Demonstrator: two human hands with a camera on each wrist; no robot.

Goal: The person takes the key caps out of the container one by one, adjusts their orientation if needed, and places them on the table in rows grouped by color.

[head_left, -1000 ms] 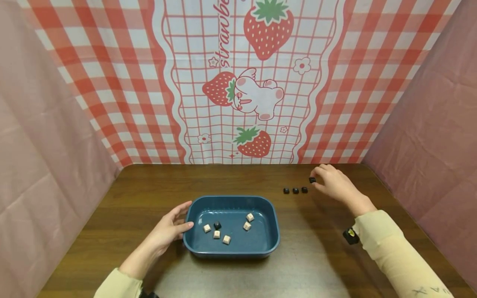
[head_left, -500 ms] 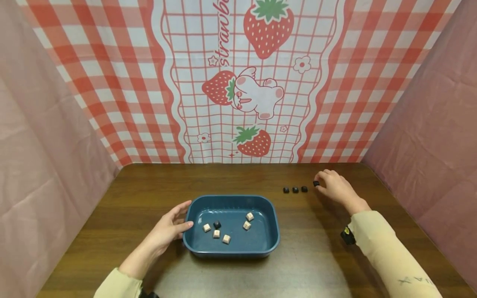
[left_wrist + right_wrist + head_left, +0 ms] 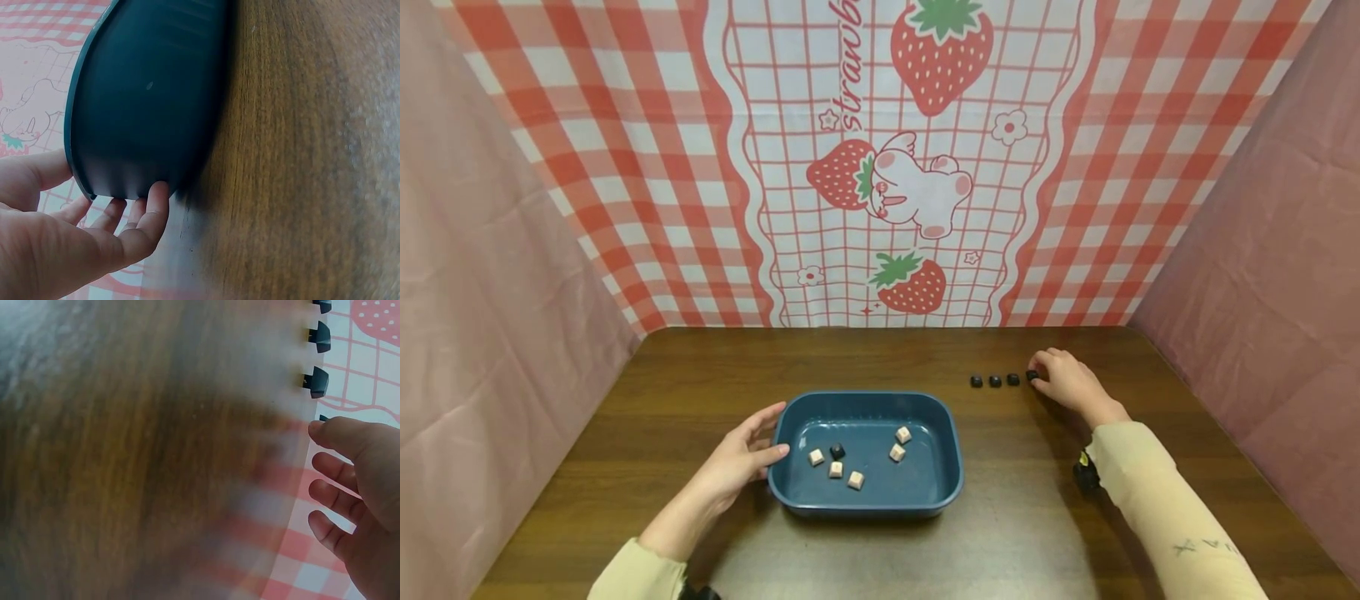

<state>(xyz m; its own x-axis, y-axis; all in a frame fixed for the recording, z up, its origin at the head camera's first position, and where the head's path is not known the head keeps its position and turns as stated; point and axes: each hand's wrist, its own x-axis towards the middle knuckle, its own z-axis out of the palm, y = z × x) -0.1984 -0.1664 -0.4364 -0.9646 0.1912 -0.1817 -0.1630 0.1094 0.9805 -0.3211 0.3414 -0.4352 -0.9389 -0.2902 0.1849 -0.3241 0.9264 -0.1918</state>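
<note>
My left hand (image 3: 741, 457) holds the left end of a blue rectangular tray (image 3: 865, 509), thumb at the rim and fingers against the outer wall. In the left wrist view, the fingertips (image 3: 160, 189) press the tray's dark outer side. Inside the tray lie several white keycaps (image 3: 856, 481) and one black keycap (image 3: 837, 451). At the back right, my right hand (image 3: 1070, 385) pinches a black keycap (image 3: 1032, 376) at the right end of a row of three more black keycaps (image 3: 995, 381). In the right wrist view, the thumb mostly hides the pinched keycap (image 3: 323, 417).
The brown wooden table (image 3: 1022, 517) carries everything. A red and white strawberry-print cloth (image 3: 880, 275) hangs along its back edge, close behind the row. Pink cloth (image 3: 1262, 250) hangs on both sides.
My right hand has lowered the black keycap and brought it to the right end of the row, after a slight shift to the right. The left hand and the tray have stayed put.
</note>
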